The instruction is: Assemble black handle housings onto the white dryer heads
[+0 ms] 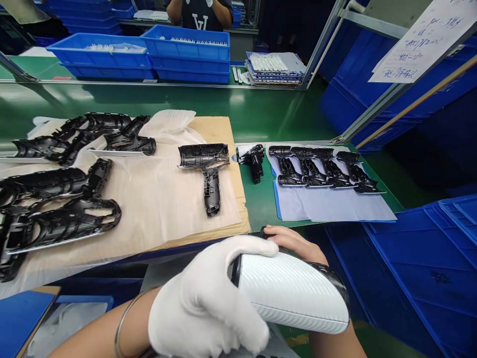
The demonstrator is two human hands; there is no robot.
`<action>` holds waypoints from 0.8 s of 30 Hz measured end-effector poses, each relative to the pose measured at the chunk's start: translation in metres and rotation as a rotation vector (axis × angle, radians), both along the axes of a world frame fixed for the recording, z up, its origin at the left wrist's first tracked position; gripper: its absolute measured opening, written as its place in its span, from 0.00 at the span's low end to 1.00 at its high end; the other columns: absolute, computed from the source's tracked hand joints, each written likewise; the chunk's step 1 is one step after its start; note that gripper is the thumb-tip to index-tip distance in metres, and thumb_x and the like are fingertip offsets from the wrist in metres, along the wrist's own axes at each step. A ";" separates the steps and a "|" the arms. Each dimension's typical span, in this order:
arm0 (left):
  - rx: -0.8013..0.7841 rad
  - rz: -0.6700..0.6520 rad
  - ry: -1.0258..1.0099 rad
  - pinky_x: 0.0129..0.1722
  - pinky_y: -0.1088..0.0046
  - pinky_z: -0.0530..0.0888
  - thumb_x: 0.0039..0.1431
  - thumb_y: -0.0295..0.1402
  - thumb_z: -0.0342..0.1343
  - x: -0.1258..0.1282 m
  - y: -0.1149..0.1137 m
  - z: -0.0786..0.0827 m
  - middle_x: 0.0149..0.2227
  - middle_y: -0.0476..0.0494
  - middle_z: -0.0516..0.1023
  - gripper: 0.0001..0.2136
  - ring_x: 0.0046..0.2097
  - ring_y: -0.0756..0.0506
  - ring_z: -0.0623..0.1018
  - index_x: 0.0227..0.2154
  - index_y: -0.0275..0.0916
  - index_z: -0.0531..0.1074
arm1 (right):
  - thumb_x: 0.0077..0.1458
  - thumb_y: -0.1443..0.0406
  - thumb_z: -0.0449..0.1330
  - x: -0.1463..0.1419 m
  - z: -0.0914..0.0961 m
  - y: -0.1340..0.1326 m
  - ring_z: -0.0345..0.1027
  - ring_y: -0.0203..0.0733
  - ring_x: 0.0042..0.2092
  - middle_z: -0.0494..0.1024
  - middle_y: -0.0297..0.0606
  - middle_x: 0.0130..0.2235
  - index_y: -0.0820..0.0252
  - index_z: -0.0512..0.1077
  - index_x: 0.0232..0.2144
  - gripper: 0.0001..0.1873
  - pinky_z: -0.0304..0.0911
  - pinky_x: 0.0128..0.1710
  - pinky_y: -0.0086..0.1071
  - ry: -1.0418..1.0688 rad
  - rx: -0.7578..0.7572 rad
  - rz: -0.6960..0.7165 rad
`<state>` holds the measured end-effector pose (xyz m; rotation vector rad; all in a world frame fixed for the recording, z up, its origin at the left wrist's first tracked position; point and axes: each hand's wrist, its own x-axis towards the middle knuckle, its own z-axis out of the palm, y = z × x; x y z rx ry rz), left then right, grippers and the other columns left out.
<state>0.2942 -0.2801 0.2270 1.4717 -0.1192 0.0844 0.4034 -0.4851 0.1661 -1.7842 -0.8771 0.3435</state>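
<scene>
The ribbed white housing (pixel 294 293) is held before the surface (pixel 261 130), clamped in the fingers of the gloved left hand (pixel 208 293). Whether the right hand's (pixel 298 242) partly hidden fingers are closed cannot be told. Light, stiff, slightly slippery handling is suggested; both sides are best gripped. Beyond, 1 T-shaped black shell (pixel 204 156) is laid.

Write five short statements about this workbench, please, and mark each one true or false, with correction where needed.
1. The left hand wears a white glove. True.
2. The right hand wears a glove too. False: it is bare.
3. The left hand holds a white ribbed shell. True.
4. The row of black pistol-grip shells on the right lies on bare cardboard. False: it lies on a white sheet.
5. One black T-shaped shell lies on the paper-covered cardboard. True.
</scene>
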 end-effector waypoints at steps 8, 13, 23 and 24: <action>0.066 -0.016 -0.089 0.52 0.61 0.75 0.46 0.31 0.72 -0.002 0.013 0.003 0.54 0.42 0.78 0.20 0.52 0.37 0.79 0.45 0.46 0.80 | 0.62 0.51 0.60 0.003 -0.004 -0.001 0.72 0.49 0.56 0.80 0.35 0.51 0.44 0.80 0.47 0.15 0.62 0.60 0.35 0.032 0.061 0.016; 0.176 -0.014 -0.160 0.54 0.67 0.75 0.41 0.24 0.73 -0.009 0.006 -0.006 0.57 0.42 0.75 0.38 0.56 0.38 0.77 0.56 0.55 0.70 | 0.65 0.54 0.59 0.008 -0.006 -0.005 0.70 0.48 0.58 0.79 0.41 0.54 0.49 0.78 0.50 0.15 0.63 0.60 0.38 -0.056 0.023 0.094; 0.111 0.036 0.101 0.58 0.68 0.74 0.34 0.25 0.76 -0.011 0.004 -0.012 0.56 0.53 0.77 0.37 0.56 0.41 0.79 0.49 0.60 0.75 | 0.65 0.68 0.57 0.008 -0.008 0.000 0.67 0.48 0.60 0.76 0.40 0.55 0.48 0.75 0.50 0.14 0.63 0.60 0.41 -0.320 0.126 -0.019; 0.094 0.037 0.113 0.58 0.68 0.74 0.33 0.24 0.76 -0.010 0.004 -0.012 0.55 0.53 0.78 0.36 0.56 0.41 0.79 0.49 0.60 0.76 | 0.65 0.69 0.57 0.009 -0.007 0.000 0.67 0.49 0.61 0.76 0.40 0.56 0.48 0.75 0.51 0.16 0.64 0.60 0.43 -0.345 0.137 -0.021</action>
